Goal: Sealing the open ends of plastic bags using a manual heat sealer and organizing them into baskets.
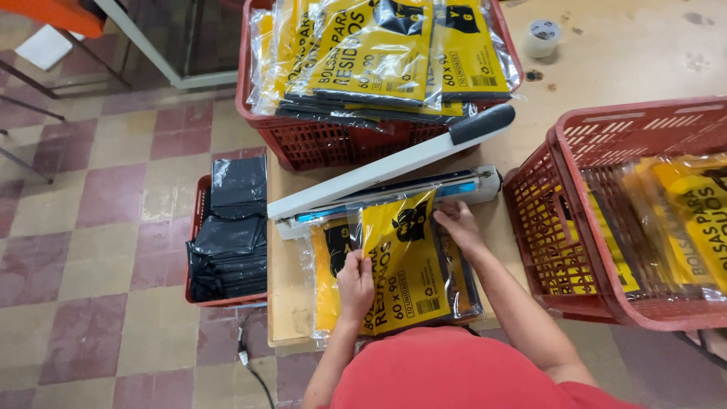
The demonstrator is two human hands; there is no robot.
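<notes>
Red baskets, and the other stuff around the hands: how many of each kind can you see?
Red baskets: 3, one at the back, one on the right, one on the floor
Heat sealers: 1
Tape rolls: 1
Packets in the hands: 1, left hand, right hand
Total: 6

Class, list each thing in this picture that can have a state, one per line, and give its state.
Sealer: arm raised, open.
Packet: flat on the table, top edge at the sealer, held by both hands.
Left hand: pressing the packet's lower part.
Right hand: gripping its top edge.
Far crate: piled full of packets.
Right crate: partly filled.
Floor crate: stacked with black bags.
Tape roll: lying flat.
</notes>
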